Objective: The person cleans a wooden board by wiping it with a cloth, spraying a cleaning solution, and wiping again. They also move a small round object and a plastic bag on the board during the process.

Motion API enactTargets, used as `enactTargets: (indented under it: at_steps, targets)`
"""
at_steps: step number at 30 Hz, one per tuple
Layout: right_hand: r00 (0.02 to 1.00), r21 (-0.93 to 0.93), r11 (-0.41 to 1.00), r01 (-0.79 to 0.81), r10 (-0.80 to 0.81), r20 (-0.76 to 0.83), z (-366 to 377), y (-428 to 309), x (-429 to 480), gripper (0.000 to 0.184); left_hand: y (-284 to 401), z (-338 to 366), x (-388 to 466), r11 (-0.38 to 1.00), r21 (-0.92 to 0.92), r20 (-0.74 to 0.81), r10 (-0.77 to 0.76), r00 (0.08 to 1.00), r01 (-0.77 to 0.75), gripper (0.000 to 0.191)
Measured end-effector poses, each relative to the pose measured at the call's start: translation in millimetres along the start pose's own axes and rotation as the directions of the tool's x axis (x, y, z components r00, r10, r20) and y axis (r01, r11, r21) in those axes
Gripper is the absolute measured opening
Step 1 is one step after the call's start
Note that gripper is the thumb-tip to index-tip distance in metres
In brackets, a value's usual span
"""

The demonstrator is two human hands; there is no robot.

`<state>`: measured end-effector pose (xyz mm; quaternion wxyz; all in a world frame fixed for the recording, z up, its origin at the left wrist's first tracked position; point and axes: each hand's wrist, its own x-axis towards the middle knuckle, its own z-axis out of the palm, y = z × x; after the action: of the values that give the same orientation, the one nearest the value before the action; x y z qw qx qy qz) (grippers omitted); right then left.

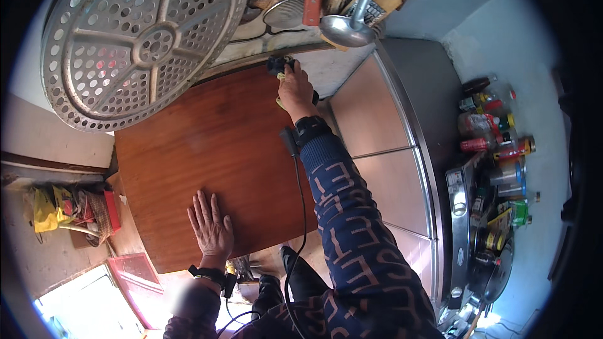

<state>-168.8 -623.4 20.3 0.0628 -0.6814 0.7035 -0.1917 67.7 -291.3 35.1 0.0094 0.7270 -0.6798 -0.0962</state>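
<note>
My left hand [211,233] rests palm down with its fingers apart near the front edge of a reddish-brown wooden tabletop [202,150]. Nothing is in it. Stretched to the far right corner of the top, my right hand [296,87] grips a dark bunched cloth [278,65]; a bit of yellowish material shows beside the fingers. What lies under that palm is hidden. Both wrists wear black straps with cables, and one cable runs down beside the right sleeve.
A round perforated metal steamer rack [155,47] looms at upper left. Above the far edge hang a steel ladle [351,30] and a red-handled knife [313,0]. A cabinet [372,103] adjoins the right side, with a gas stove [459,245] and bottles beyond. Bags [47,209] hang at left.
</note>
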Motion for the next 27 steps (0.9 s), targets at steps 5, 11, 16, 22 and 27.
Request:
enactTargets:
  at_steps: [5, 11, 16, 22, 27]
  targets:
    - [1.000, 0.015, 1.000, 0.002, -0.002, 0.016, -18.8, 20.3, -35.8, 0.025, -1.5, 1.6, -2.0, 1.000, -0.011, -0.045, 0.012, 0.999, -0.012, 0.068]
    - [0.994, -0.099, 0.990, 0.103, -0.106, -0.027, -41.5, 55.9, -156.0, 0.034, -2.3, 3.4, -2.3, 1.000, 0.003, -0.050, 0.008, 0.999, -0.007, 0.067]
    - [0.989, -0.126, 0.986, 0.107, -0.093, 0.116, -86.6, 73.2, -276.2, 0.047, -1.4, 2.1, -1.6, 1.000, -0.018, -0.045, 0.013, 0.999, -0.014, 0.066]
    - [0.979, -0.131, 0.974, 0.183, -0.168, 0.115, -82.5, 70.5, -255.4, 0.048, -3.2, -1.0, -2.6, 0.998, -0.049, -0.035, 0.029, 0.999, -0.030, 0.066]
    - [0.991, -0.071, 0.992, 0.108, -0.101, 0.086, -43.3, 45.7, -136.0, 0.046, -2.1, -2.7, -2.1, 0.999, -0.028, 0.022, 0.015, 1.000, -0.015, 0.067]
